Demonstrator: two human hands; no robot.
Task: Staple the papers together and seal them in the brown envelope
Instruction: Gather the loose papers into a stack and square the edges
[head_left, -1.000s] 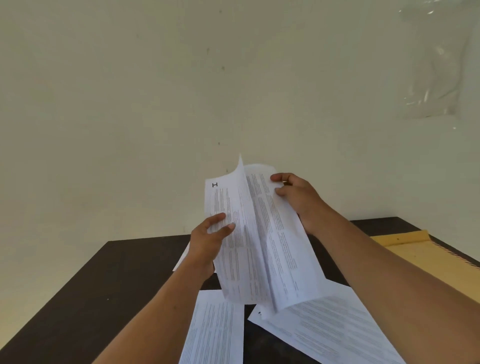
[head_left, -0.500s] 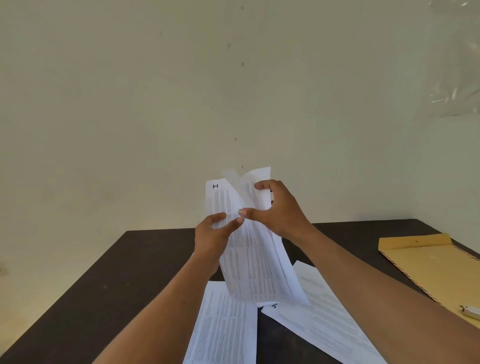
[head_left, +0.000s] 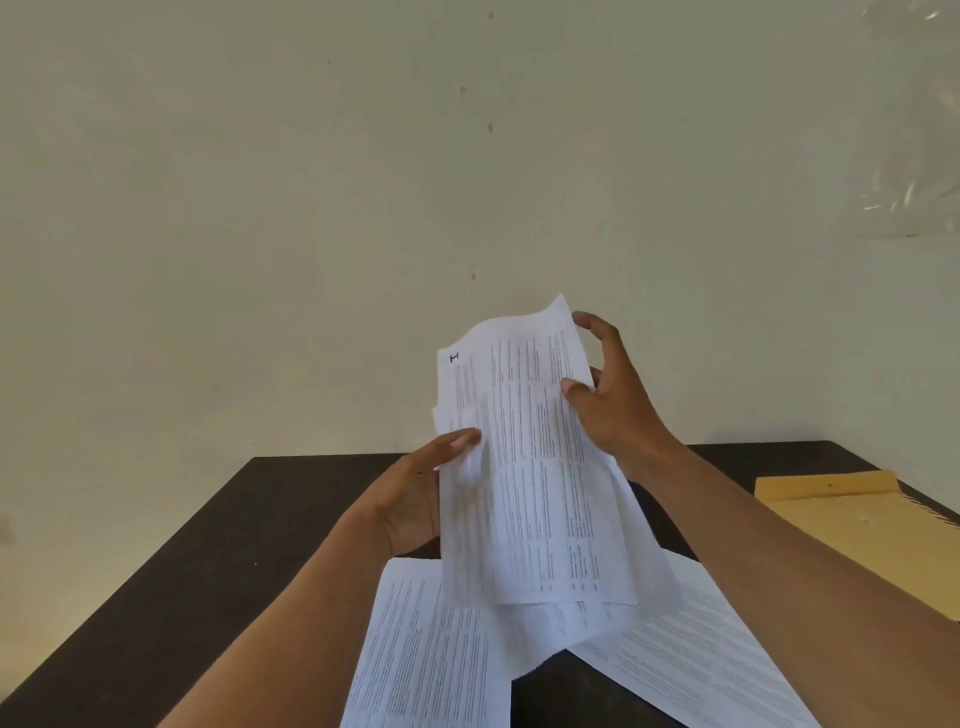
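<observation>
From the head view, I see the left hand gripping the left edge of the held papers, thumb on the front. The right hand pinches their upper right edge. These sheets hang above the dark desk. Two loose papers lie flat below them. The brown envelope rests at the desk's right side.
</observation>
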